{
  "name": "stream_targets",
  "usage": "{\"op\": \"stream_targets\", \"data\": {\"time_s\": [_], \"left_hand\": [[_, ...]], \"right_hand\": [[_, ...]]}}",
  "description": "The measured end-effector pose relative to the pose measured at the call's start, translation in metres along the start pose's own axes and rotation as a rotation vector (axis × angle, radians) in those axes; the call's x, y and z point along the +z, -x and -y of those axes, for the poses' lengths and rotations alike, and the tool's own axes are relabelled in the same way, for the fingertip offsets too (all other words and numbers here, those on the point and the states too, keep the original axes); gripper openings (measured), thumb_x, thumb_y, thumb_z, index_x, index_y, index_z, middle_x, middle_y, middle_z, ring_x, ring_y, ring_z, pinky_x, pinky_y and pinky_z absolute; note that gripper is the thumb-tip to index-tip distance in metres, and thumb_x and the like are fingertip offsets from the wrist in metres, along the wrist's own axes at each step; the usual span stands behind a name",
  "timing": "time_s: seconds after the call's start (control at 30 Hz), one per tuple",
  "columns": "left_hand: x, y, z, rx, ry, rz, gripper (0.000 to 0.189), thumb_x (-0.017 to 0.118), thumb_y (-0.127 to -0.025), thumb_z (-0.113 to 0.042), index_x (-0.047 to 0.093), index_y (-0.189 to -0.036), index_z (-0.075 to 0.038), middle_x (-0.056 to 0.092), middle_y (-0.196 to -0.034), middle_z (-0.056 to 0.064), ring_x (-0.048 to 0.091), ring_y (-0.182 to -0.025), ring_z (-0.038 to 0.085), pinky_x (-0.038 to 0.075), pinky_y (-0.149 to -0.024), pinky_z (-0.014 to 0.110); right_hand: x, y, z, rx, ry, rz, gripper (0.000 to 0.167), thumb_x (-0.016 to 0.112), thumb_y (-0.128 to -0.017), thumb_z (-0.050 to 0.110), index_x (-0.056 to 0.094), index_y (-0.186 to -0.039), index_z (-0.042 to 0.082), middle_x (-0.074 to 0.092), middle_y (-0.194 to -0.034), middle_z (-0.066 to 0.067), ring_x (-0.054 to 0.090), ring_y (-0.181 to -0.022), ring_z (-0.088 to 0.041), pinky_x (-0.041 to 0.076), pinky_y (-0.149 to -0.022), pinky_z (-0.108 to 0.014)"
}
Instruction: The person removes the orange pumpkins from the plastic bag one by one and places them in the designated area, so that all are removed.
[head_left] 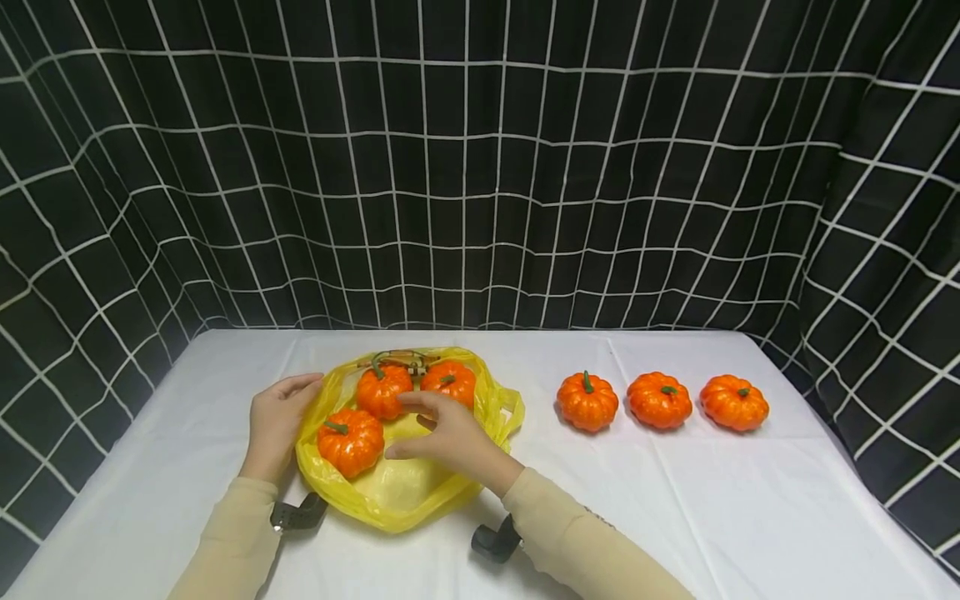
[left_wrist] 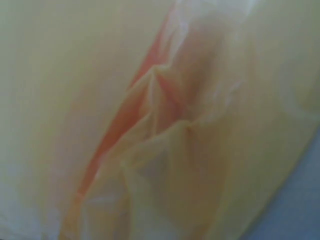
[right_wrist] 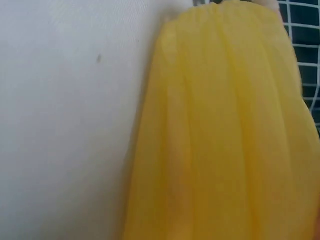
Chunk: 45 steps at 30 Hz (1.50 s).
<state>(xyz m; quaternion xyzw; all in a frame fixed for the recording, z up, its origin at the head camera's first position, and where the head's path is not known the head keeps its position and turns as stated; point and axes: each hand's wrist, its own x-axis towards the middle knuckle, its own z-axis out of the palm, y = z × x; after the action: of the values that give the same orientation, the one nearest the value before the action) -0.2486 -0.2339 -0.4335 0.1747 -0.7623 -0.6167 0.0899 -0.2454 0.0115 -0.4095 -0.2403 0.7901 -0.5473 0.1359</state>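
Observation:
A yellow plastic bag [head_left: 405,500] lies with its mouth wide on the table, and three small orange pumpkins are inside: a front-left pumpkin [head_left: 350,446], a back pumpkin [head_left: 381,393] and a back-right pumpkin [head_left: 453,379]. My right hand [head_left: 450,433] is over the bag's mouth, fingers and thumb apart with nothing between them, close to the pumpkins. Along the bag's left edge lies my left hand [head_left: 276,421], its fingertips at the rim; its thumb is hidden. Close up, bag plastic [left_wrist: 170,165] fills much of the left wrist view. The right wrist view shows the bag's pleated side [right_wrist: 215,130].
Three more pumpkins stand in a row to the right: a near one [head_left: 587,404], a middle one [head_left: 659,402] and a far one [head_left: 734,404]. Thin brown pieces [head_left: 408,360] lie at the bag's back rim. A black gridded curtain [head_left: 480,167] surrounds the white table [head_left: 675,517].

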Motion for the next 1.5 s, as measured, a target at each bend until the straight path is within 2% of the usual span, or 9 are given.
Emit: {"op": "stream_targets", "data": {"time_s": [0.23, 0.63, 0.8, 1.1, 1.5], "left_hand": [[0.0, -0.001, 0.002, 0.01, 0.004, -0.007, 0.039, 0.062, -0.097, -0.03, 0.065, -0.127, -0.005, 0.065, -0.133, 0.016, 0.061, -0.091, -0.004, 0.053, -0.079, 0.009], [0.001, 0.0, 0.0, 0.017, 0.032, 0.006, 0.041, 0.063, -0.097, -0.029, 0.064, -0.128, -0.003, 0.064, -0.133, 0.017, 0.061, -0.087, -0.007, 0.053, -0.077, 0.008], [0.001, 0.0, 0.0, 0.006, 0.031, -0.008, 0.038, 0.062, -0.097, -0.028, 0.065, -0.126, -0.004, 0.065, -0.132, 0.017, 0.061, -0.088, -0.006, 0.054, -0.078, 0.009], [0.0, 0.001, 0.0, 0.0, -0.006, -0.01, 0.038, 0.062, -0.098, -0.03, 0.065, -0.127, -0.005, 0.064, -0.134, 0.015, 0.06, -0.09, -0.007, 0.053, -0.078, 0.008], [0.002, 0.003, -0.002, 0.008, 0.003, 0.003, 0.038, 0.061, -0.098, -0.028, 0.065, -0.126, -0.003, 0.064, -0.133, 0.017, 0.061, -0.088, -0.007, 0.054, -0.078, 0.008]], "right_hand": [[0.019, -0.007, 0.001, 0.005, 0.007, 0.0, 0.069, 0.086, -0.076, 0.018, 0.057, -0.136, 0.002, 0.059, -0.139, -0.012, 0.052, -0.131, -0.031, 0.044, -0.113, -0.042], [0.039, -0.018, -0.005, 0.042, 0.103, -0.052, 0.069, 0.088, -0.075, 0.026, 0.059, -0.135, 0.009, 0.062, -0.137, -0.006, 0.057, -0.128, -0.023, 0.043, -0.114, -0.041], [0.043, -0.022, -0.005, 0.055, 0.143, -0.06, 0.069, 0.088, -0.074, 0.026, 0.059, -0.135, 0.01, 0.062, -0.138, -0.006, 0.056, -0.128, -0.024, 0.044, -0.112, -0.039], [0.05, -0.028, -0.005, 0.051, 0.193, -0.029, 0.075, 0.089, -0.072, 0.025, 0.057, -0.137, 0.007, 0.06, -0.14, -0.008, 0.056, -0.128, -0.024, 0.045, -0.111, -0.037], [0.056, -0.031, -0.004, 0.076, 0.258, -0.013, 0.082, 0.09, -0.071, 0.024, 0.052, -0.141, 0.007, 0.058, -0.141, -0.01, 0.056, -0.128, -0.024, 0.043, -0.113, -0.037]]}}
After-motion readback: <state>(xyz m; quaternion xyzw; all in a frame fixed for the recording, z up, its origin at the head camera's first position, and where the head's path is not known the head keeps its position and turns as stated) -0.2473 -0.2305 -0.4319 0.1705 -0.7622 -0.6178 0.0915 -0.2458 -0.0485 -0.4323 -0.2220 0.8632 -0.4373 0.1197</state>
